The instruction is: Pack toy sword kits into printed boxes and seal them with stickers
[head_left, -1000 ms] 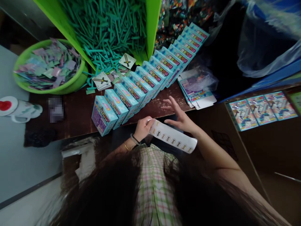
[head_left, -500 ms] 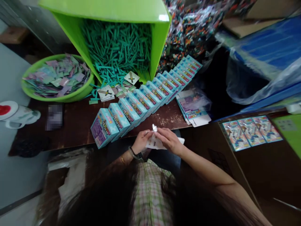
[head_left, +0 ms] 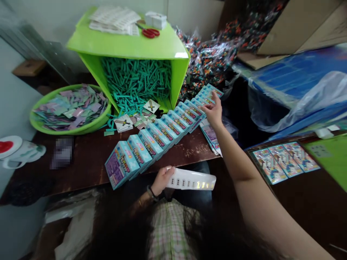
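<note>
Head view, landmark the row of boxes (head_left: 162,133). The row's long axis ran slantwise, from its near end at my left to its far end, away and to my right.

My right hand (head_left: 213,110) was the nearer one, out over the far part of the row, fingers spread and not wrapped round any box. Contact with a box top I couldn't tell; anything on a fingertip was too small to make out.

My left hand (head_left: 162,180) was on the near side of the row, apart from it, pinching one end of the sticker strip (head_left: 191,179). That strip stuck out rightward from my fingers, its long axis roughly crosswise, so it lay at an angle to the row. Judged the key relation: strip on the near side, box tops beyond, right hand the one reaching across.

Beyond the row: green bin (head_left: 130,47) with teal pieces (head_left: 141,76).
</note>
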### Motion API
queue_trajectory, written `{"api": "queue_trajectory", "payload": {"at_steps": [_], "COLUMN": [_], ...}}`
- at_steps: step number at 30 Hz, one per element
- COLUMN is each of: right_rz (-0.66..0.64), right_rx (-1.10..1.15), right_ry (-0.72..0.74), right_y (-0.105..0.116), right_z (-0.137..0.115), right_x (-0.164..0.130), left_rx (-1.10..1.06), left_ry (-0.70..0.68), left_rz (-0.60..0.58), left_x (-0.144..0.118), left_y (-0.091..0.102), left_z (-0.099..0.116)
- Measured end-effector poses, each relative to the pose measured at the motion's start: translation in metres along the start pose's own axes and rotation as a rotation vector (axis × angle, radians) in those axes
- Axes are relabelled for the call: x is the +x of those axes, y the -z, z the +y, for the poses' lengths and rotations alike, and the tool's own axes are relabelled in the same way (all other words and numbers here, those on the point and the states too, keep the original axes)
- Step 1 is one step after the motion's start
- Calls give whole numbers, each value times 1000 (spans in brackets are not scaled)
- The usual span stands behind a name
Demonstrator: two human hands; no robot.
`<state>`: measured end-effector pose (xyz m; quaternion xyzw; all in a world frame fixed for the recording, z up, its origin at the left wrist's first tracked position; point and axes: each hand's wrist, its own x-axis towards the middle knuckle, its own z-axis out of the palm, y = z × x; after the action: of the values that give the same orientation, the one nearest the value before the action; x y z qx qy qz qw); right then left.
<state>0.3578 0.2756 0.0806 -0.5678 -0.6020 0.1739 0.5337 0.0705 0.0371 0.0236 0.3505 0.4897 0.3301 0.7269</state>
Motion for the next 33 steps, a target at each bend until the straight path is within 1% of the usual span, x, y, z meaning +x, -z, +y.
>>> {"api": "queue_trajectory", "payload": {"at_steps": [1, 3, 6, 8, 10, 11, 13, 15, 16, 18, 20, 23, 25, 27, 29, 30, 31, 33], "right_rz": [8, -1, -35, -64, -70, -51, 33, 122, 145, 130, 76, 21, 3, -15, 19, 64, 124, 230], "right_rx": [-32, -100, -216, -298, -399, -451, -510, -484, -448, -373, -318, -331, -423, -570, -711, -751, -759, -676], "right_ry": [-25, -21, 18, 54, 122, 163, 214, 196, 166, 93, 37, -23, -35, -10, 26, 35, 34, -8], "right_y": [-6, -20, -38, -42, -37, -31, -14, 4, 12, 20, 18, 1, -11, -16, -11, -5, 2, 18], "right_z": [8, 17, 19, 17, 14, 13, 13, 16, 19, 25, 31, 34, 32, 29, 27, 26, 27, 30], "right_x": [15, 29, 27, 24, 25, 27, 34, 43, 47, 52, 53, 47, 42, 39, 42, 46, 50, 60], "left_rx": [3, 9, 15, 13, 15, 16, 19, 18, 18, 22, 19, -4, -9, 1, 10, 13, 14, 19], "left_ry": [11, 25, 26, 19, 7, 1, -3, -1, -1, -8, -13, -6, 5, 17, 28, 26, 19, 5], "left_rz": [-1, 8, 30, 27, 18, 16, 16, 10, 9, 19, 33, 16, 2, 15, 38, 49, 59, 81], "left_x": [-2, -4, -5, -4, -1, 0, 1, 3, 3, 4, 5, 6, 6, 6, 5, 5, 4, 5], "left_y": [0, 2, 8, 12, 15, 17, 19, 21, 21, 21, 20, 18, 19, 20, 23, 24, 25, 25], "left_z": [-1, -2, -4, -5, -6, -6, -5, -4, -3, -4, -5, -8, -9, -9, -8, -8, -8, -8]}}
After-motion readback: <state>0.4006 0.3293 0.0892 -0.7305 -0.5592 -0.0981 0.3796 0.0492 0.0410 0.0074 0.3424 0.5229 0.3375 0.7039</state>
